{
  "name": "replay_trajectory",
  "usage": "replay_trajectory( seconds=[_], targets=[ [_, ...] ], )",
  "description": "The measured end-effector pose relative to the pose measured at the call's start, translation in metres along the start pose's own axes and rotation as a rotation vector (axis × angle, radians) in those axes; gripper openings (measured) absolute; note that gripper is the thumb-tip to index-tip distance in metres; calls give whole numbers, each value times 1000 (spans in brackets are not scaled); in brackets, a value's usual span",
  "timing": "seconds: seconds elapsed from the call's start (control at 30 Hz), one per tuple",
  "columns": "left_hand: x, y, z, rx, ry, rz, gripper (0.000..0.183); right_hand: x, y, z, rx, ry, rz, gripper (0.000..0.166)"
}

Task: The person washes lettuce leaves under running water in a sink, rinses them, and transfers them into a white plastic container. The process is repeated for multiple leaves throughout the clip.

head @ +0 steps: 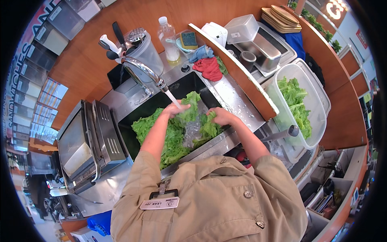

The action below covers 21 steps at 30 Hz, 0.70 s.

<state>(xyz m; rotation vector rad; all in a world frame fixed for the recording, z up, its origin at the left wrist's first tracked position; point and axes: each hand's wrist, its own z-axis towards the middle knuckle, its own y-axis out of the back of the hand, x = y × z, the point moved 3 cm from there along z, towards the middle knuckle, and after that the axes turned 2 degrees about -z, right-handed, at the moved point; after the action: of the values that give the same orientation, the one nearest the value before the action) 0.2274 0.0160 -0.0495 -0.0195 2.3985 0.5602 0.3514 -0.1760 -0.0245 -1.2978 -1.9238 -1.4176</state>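
Note:
Water runs from a chrome gooseneck faucet (pixel 145 71) onto my left hand (pixel 175 109), which grips a green lettuce leaf (pixel 191 104) under the stream. To its right, my right hand (pixel 222 116) holds another piece of lettuce (pixel 209 127) low in the sink; some of its fingers are hidden by the leaf. A large heap of wet lettuce (pixel 169 136) fills the left and front of the dark sink basin (pixel 128 130). Between the hands, water splashes over the basin floor around the drain.
A clear plastic tub (pixel 316 121) with lettuce stands right, beyond a wooden divider (pixel 242 72). Behind the sink are a utensil container (pixel 148 51), a plastic bottle (pixel 169 39), a sponge (pixel 188 40) and a red cloth (pixel 208 69). A press grill (pixel 90 142) sits left.

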Motion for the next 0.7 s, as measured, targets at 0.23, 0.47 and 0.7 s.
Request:
replay_trajectory(
  seconds=[0.23, 0.47, 0.7],
  targets=[
    [5, 11, 9, 22, -73, 148, 84, -2, -2, 3, 14, 4, -41, 39],
    [21, 28, 37, -108, -201, 437, 88, -3, -9, 11, 34, 37, -107, 38],
    [10, 26, 30, -37, -102, 307, 93, 2, -8, 10, 30, 56, -127, 37]
  ],
)
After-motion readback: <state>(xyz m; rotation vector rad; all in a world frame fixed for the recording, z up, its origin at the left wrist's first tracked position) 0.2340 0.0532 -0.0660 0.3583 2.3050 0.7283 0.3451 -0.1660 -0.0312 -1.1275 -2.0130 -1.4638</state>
